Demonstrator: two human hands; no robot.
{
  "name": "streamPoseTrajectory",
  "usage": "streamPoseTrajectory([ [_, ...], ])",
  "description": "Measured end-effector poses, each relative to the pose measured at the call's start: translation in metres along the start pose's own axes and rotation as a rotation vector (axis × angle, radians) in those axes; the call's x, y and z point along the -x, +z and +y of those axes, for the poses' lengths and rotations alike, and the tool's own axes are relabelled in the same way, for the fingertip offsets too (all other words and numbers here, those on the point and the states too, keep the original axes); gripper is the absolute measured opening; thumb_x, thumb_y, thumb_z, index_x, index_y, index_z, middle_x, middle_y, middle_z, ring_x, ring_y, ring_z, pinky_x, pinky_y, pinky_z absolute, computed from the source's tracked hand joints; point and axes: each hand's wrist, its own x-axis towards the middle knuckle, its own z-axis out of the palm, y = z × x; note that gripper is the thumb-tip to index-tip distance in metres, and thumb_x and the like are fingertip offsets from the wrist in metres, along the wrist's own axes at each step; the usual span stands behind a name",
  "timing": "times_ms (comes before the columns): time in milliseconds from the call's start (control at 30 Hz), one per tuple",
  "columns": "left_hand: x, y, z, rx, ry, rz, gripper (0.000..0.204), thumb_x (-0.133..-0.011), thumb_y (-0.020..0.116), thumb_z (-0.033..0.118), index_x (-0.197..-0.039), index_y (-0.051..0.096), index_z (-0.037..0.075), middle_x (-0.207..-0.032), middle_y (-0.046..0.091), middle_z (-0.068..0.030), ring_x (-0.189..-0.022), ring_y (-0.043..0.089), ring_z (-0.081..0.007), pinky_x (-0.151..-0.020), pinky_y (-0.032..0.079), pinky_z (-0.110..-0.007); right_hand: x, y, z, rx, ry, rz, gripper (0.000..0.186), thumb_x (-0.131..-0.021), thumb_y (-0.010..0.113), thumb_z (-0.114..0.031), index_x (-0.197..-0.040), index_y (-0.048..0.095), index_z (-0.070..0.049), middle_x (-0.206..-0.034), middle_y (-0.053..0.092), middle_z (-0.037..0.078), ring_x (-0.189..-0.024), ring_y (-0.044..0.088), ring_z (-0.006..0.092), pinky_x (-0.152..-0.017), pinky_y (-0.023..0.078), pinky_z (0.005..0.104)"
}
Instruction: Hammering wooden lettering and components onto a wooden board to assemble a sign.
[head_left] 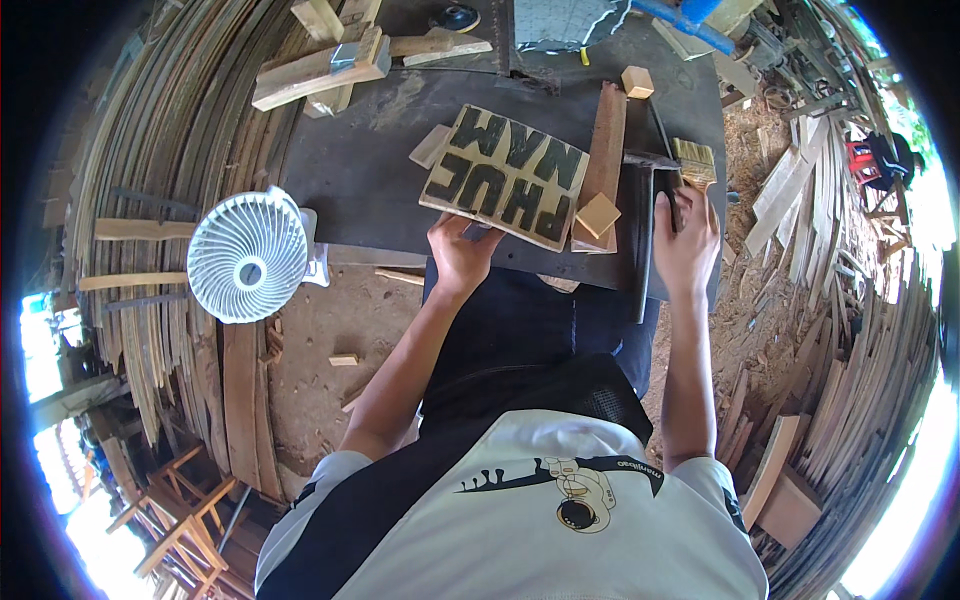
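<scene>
In the head view my left hand [460, 255] grips the lower edge of a pale board [470, 183] with large dark painted lettering, held at the front of the dark worktable [350, 170]. My right hand [688, 235] is at the table's right side, thumb and fingers apart and curled over a dark metal angle piece [641, 245], near the bristles of a paintbrush [692, 160]; whether it touches either is unclear. Between my hands a reddish wooden strip [607, 140] lies beneath a small tilted wood block [598, 215]. Another small block [637, 82] sits at the strip's far end.
A white fan [225, 255] stands at the table's left edge. Wood offcuts [320, 75], a dark round object [455, 17] and blue piping [700, 22] are at the back. Long stacked planks [150, 150] flank both sides, with wooden frames [180, 530] low at the left.
</scene>
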Motion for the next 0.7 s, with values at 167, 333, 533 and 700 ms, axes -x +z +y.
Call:
streamPoseTrajectory([
  [167,0.001,0.002,0.0,0.075,-0.034,0.031,0.025,-0.069,0.076,0.002,-0.094,0.073,0.002,-0.093,0.073,-0.0136,-0.087,0.071,-0.0285,-0.078,0.053,-0.034,0.011,0.021,0.037,0.349,0.084,-0.416,0.039,-0.088,0.065,-0.038,-0.097,0.056,-0.002,-0.09,0.069,0.025,-0.086,0.068,0.043,-0.075,0.054,0.0526],
  [333,0.004,0.003,0.002,0.048,-0.059,0.044,0.025,-0.07,0.076,0.004,-0.094,0.073,0.002,-0.093,0.072,-0.0147,-0.086,0.071,-0.0298,-0.077,0.053,-0.034,0.002,0.031,0.051,0.368,-0.047,-0.457,0.035,-0.089,0.065,-0.031,-0.096,0.054,0.001,-0.079,0.067,0.024,-0.072,0.07,0.0403,-0.064,0.057,0.0492],
  [533,0.005,0.001,0.007,0.041,-0.064,0.045,0.026,-0.07,0.078,0.004,-0.095,0.072,0.002,-0.095,0.072,-0.0152,-0.088,0.071,-0.0272,-0.078,0.053,-0.033,0.007,0.017,0.059,-0.61,0.511,-0.526,0.029,-0.094,0.066,-0.021,-0.105,0.051,0.001,-0.062,0.054,0.003,-0.041,0.052,0.0109,-0.035,0.037,0.0247],
  [700,0.006,0.006,0.002,0.008,-0.008,0.065,0.031,-0.069,0.078,0.006,-0.099,0.072,0.003,-0.1,0.071,-0.0159,-0.093,0.068,-0.0345,-0.08,0.053,-0.037,0.015,-0.018,0.034,-0.237,0.311,-0.345,0.037,-0.096,0.063,-0.034,-0.078,0.065,-0.003,-0.057,0.056,0.004,-0.042,0.051,0.01,-0.041,0.039,0.0292],
])
